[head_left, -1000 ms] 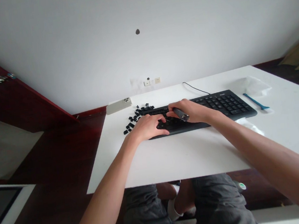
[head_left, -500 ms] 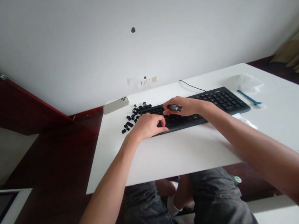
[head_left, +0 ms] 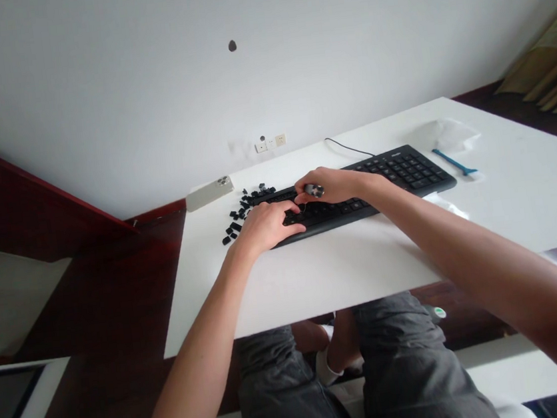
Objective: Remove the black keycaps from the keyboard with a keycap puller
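Note:
A black keyboard (head_left: 343, 209) lies at a slant on the white table, its left part under my hands. My right hand (head_left: 329, 185) is closed round a small tool with a dark, shiny-ended handle, which looks like a keycap puller (head_left: 314, 190). Thin wire seems to show below it, over the keys. My left hand (head_left: 266, 226) rests on the keyboard's left end, thumb and index finger apart, with nothing visible between them. Loose black keycaps (head_left: 233, 228) lie scattered beside and behind that end. What the tool's tip touches is hidden.
A phone (head_left: 210, 193) lies at the table's back left corner. Right of the keyboard are a blue brush (head_left: 455, 162) and a clear plastic bag (head_left: 446, 135). White crumpled material (head_left: 446, 204) sits by the keyboard's front edge. A cable (head_left: 346, 146) runs behind.
My left hand's thumb and index finger have spread apart from a curled pose. My right hand still grips the tool over the keys. The whole view has shifted slightly.

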`<state>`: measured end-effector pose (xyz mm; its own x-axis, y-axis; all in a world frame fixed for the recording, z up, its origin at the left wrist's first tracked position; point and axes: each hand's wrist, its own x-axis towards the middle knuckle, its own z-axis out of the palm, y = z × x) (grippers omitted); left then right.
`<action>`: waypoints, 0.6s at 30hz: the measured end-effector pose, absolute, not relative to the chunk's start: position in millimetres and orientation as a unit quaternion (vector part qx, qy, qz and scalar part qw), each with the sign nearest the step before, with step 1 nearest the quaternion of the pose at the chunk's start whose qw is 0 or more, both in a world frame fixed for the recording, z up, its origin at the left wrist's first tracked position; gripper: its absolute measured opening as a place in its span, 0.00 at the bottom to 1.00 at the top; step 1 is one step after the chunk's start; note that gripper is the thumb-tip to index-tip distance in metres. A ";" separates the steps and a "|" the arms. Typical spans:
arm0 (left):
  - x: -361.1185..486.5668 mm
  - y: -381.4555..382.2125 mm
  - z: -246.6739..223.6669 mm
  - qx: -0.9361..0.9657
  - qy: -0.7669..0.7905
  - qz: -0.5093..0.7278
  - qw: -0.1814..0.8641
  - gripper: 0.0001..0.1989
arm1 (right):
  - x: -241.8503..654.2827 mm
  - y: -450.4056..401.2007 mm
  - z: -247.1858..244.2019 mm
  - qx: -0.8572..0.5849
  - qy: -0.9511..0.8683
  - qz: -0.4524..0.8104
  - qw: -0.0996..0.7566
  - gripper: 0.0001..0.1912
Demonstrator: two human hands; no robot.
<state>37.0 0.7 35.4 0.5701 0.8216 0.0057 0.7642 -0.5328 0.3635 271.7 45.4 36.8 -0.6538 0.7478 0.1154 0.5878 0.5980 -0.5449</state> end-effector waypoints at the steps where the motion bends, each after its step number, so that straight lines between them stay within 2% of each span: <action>1: 36.9 1.3 34.1 0.873 0.453 0.088 0.157 0.18 | 271.6 43.1 37.9 -0.381 -0.877 0.244 0.163 0.10; 6: 37.5 3.2 30.3 0.879 0.441 0.089 0.157 0.16 | 272.2 33.7 41.7 -0.398 -0.863 0.266 0.163 0.14; 18: 41.4 -1.1 31.7 0.870 0.451 0.075 0.181 0.13 | 272.2 34.5 35.6 -0.393 -0.854 0.295 0.170 0.09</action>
<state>41.4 -1.1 31.7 0.5813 0.8130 -0.0325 0.7584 -0.5269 0.3838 272.2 34.5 35.6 -0.6332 0.7718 0.0587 0.5709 0.5170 -0.6378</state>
